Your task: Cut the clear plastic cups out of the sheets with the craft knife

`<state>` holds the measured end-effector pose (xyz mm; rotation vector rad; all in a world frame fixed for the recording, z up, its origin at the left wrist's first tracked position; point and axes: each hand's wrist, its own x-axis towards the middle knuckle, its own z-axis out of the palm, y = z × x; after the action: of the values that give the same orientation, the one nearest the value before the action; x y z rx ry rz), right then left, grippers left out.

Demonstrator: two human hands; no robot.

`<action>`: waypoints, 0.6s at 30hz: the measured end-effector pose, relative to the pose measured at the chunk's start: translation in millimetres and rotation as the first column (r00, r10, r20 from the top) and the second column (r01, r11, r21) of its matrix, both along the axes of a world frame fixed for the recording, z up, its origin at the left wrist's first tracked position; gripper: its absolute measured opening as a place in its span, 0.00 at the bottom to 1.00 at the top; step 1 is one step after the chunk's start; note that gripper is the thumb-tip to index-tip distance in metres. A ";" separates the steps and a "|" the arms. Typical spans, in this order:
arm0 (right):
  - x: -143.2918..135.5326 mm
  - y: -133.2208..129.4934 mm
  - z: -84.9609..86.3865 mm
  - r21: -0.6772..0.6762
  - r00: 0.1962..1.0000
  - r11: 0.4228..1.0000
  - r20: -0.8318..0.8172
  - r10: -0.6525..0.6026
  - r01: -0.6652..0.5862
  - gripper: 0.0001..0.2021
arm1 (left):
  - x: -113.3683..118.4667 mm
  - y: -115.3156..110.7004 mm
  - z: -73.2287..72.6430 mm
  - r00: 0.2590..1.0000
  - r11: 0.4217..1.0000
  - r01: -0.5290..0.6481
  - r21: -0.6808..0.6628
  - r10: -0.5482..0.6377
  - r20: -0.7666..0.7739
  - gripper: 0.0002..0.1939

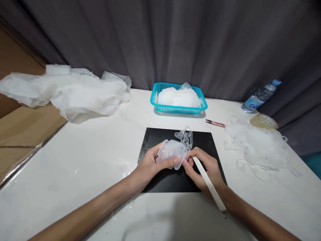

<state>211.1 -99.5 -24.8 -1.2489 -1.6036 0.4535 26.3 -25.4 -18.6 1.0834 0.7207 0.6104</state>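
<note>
My left hand (155, 160) is closed around a translucent, soft-looking moulded plastic piece (171, 150), with the thumb across its face. The piece is held above a black mat (160, 182). Thin clear trim strips (185, 136) stick up from its far right edge. My right hand (204, 167) is closed, its fingertips at the right edge of the piece. A long, narrow white stick-like tool (209, 184) lies in that hand and slants down toward the wrist. The tool's working end is hidden by the fingers.
A blue basket (179, 110) holds white translucent pieces. At the left, plastic bags (80, 93) lie near a cardboard box (27, 125). To the right are red-handled thread snips (215, 123), a heap of clear scraps (260, 144), a tape roll (264, 121) and a water bottle (260, 97).
</note>
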 end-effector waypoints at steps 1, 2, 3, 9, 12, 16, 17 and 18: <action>0.3 -0.1 -1.2 0.001 1.000 1.000 0.004 0.001 -0.001 0.05 | -0.6 0.5 -0.8 0.999 0.999 0.002 0.037 -0.001 -0.045 0.18; 0.7 -0.1 -2.2 -0.002 1.000 1.000 0.007 0.003 -0.003 0.05 | -1.2 0.9 -1.5 0.996 0.997 0.008 0.074 -0.002 -0.084 0.18; 1.1 -0.2 -2.9 -0.007 1.000 1.000 0.007 0.007 -0.007 0.05 | -1.8 1.3 -2.1 0.993 0.994 0.016 0.109 -0.003 -0.114 0.18; 3.7 -0.8 -1.2 -0.056 0.999 0.998 -0.009 0.032 -0.032 0.06 | -4.2 3.9 -0.1 0.989 0.979 0.038 0.202 -0.008 -0.148 0.19; 5.0 -0.7 -1.2 -0.039 1.000 0.999 0.015 0.023 -0.023 0.07 | -4.2 5.1 3.3 0.991 0.976 0.048 0.212 -0.020 -0.131 0.18; 6.8 0.4 -5.0 0.019 0.997 1.000 0.081 -0.002 0.001 0.09 | -4.4 6.3 5.8 0.991 0.975 0.082 0.208 -0.057 -0.123 0.17; 7.7 1.4 -6.5 0.030 0.995 1.000 0.103 -0.011 0.008 0.10 | -5.1 6.8 5.9 0.989 0.974 0.099 0.204 -0.074 -0.128 0.17; 8.9 2.8 -8.2 0.040 0.992 0.999 0.126 -0.022 0.017 0.10 | -6.0 7.3 5.8 0.987 0.973 0.115 0.199 -0.090 -0.132 0.16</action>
<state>220.0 -96.7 -33.0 -1.2844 -1.6971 0.3350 20.3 -18.1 -12.8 1.3521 0.7131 0.5414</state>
